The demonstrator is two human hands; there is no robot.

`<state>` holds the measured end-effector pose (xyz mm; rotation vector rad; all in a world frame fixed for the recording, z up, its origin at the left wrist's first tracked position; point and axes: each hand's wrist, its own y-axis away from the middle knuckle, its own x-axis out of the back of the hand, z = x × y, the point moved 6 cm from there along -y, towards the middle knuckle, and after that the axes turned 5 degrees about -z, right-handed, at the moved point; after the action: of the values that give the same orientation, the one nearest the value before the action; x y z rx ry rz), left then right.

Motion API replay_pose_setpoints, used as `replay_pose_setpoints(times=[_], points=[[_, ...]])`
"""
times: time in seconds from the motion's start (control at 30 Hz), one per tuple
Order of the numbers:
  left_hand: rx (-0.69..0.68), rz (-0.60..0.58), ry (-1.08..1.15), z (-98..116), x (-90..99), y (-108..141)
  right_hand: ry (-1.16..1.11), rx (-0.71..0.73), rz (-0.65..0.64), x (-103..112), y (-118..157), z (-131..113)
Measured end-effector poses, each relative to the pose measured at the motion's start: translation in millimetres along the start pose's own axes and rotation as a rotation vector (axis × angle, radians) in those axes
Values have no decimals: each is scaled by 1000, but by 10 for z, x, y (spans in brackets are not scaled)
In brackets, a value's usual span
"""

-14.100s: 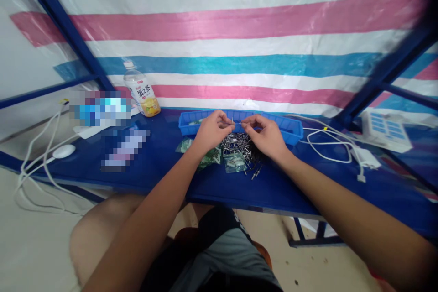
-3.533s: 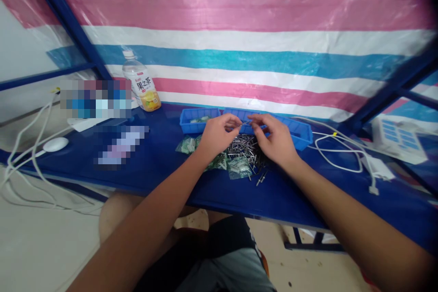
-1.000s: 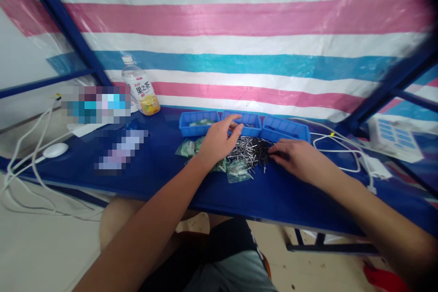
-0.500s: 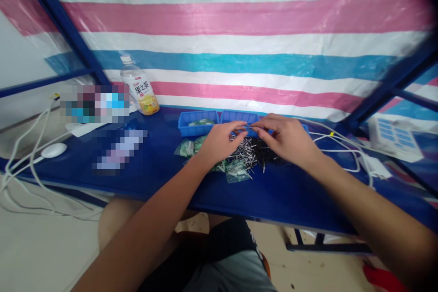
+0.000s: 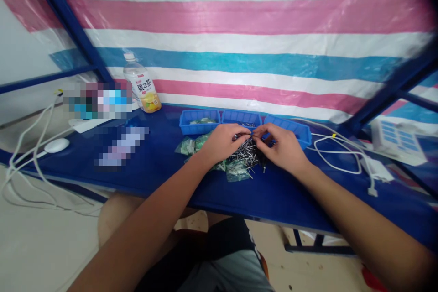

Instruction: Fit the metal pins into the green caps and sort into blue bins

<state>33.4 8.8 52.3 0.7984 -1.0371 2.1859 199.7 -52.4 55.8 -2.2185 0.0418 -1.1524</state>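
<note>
My left hand (image 5: 224, 143) is pinched closed over the far side of a pile of thin silver metal pins (image 5: 247, 154). Almost touching it, my right hand (image 5: 282, 148) has thumb and fingertips drawn together above dark pieces at the pile's right side. Whatever sits in either pinch is too small to make out. Clear plastic bags (image 5: 237, 171) with greenish and white contents lie against the pile's near edge, and more spread to its left. Behind my hands stand a left blue bin (image 5: 185, 128) with bags in it, a middle blue bin (image 5: 236, 113) holding some pins, and a right blue bin (image 5: 304, 139).
A drink bottle (image 5: 145, 89) stands at the back left of the blue table (image 5: 160, 164). White cables (image 5: 342, 164) and a white adapter (image 5: 378, 169) lie to the right, near a power strip (image 5: 398, 139). A white round-headed item (image 5: 57, 145) with a cable is far left.
Both hands have come down from in front of the bins towards the pile, and the right hand has moved slightly left. More of the right bin now shows. The view has shifted a little.
</note>
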Motion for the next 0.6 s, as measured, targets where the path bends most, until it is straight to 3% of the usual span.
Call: replay_pose_setpoints(times=[0.33,0.6], points=[[-22,-26,-56,-1,-6,2,46,-5,-25,-60,-21,22],[19,-12,-4,-20,-10,2,-70,-56,-39,-107,-18,33]])
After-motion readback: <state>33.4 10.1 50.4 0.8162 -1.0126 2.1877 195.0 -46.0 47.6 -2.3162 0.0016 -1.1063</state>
